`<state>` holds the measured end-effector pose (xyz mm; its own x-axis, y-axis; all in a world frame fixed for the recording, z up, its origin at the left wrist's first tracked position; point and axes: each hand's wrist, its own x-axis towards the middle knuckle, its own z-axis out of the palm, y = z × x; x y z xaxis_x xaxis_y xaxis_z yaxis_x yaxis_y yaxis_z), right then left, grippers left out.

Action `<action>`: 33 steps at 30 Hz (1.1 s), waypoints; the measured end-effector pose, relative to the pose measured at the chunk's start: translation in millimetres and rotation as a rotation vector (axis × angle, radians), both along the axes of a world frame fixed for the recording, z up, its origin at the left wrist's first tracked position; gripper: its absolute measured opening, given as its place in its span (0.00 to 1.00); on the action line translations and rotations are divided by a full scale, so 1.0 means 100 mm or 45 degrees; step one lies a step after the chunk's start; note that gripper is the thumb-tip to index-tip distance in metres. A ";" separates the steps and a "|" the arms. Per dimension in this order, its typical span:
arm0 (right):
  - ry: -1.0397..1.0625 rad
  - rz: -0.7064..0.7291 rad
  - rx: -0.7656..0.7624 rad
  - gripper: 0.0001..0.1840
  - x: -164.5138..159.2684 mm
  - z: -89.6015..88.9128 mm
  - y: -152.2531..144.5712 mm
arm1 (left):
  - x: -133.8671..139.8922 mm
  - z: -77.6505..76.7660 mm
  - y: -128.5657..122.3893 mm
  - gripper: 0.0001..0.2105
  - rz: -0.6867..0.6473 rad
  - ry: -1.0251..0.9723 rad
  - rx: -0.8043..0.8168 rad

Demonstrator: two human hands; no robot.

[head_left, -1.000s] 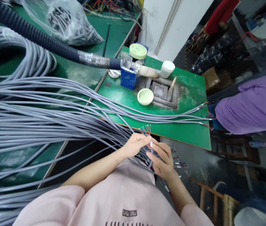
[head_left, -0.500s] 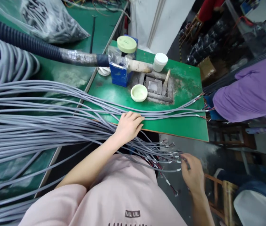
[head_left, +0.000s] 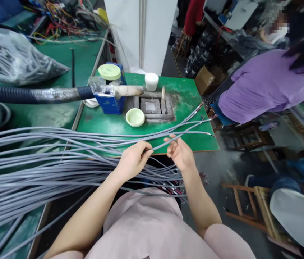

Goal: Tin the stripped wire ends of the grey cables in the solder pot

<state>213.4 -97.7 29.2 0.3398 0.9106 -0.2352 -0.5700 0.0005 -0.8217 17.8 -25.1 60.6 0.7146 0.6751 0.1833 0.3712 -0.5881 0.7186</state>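
Note:
My left hand (head_left: pixel 133 160) is closed on a grey cable (head_left: pixel 160 145), pinching it between thumb and fingers above the bench's front edge. That cable runs on to the right, past the fingers of my right hand (head_left: pixel 183 156). The right hand is half curled with its fingers apart, by the cable and not closed on it. Several other grey cables (head_left: pixel 109 136) lie across the green bench (head_left: pixel 189 142), their stripped ends with coloured wires at the right. A thick bundle of grey cables (head_left: pixel 68 172) passes below my left hand, its wire ends hanging over the front edge.
Behind the cables are a solder pot (head_left: pixel 152 106) with a scraper (head_left: pixel 163 100), a pale green dish (head_left: pixel 135 117), a white tub (head_left: pixel 151 81) and a blue box (head_left: pixel 110 102) carrying a black hose (head_left: pixel 12 94). A person in purple (head_left: pixel 259 86) sits at the right.
My right hand has come up and left from the hanging wire ends to the cable above the bench. My left hand has gone from resting on the cables to pinching one. The view has turned.

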 end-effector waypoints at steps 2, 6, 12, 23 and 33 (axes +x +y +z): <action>0.072 -0.240 0.060 0.08 0.27 0.18 0.15 | -0.03 0.03 0.00 0.08 -0.030 -0.065 -0.037; -0.086 -0.646 0.254 0.06 0.75 0.49 0.18 | -0.03 -0.02 0.02 0.12 -0.107 -0.035 -0.069; -0.739 -0.355 0.111 0.12 0.58 0.59 -0.27 | 0.05 -0.14 -0.08 0.14 -0.124 -0.167 -0.314; -1.029 0.764 -0.008 0.13 -0.33 0.26 -0.68 | 0.09 -0.14 -0.34 0.16 -0.208 -0.714 -1.202; -1.344 0.637 0.130 0.16 -0.44 0.24 -0.55 | -0.05 -0.24 -0.33 0.16 -0.265 -0.752 -1.488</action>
<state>169.7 -152.7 52.9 -0.0784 0.9964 0.0313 0.4391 0.0627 -0.8963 12.4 -58.2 36.2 0.8374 0.5355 -0.1096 -0.1915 0.4752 0.8588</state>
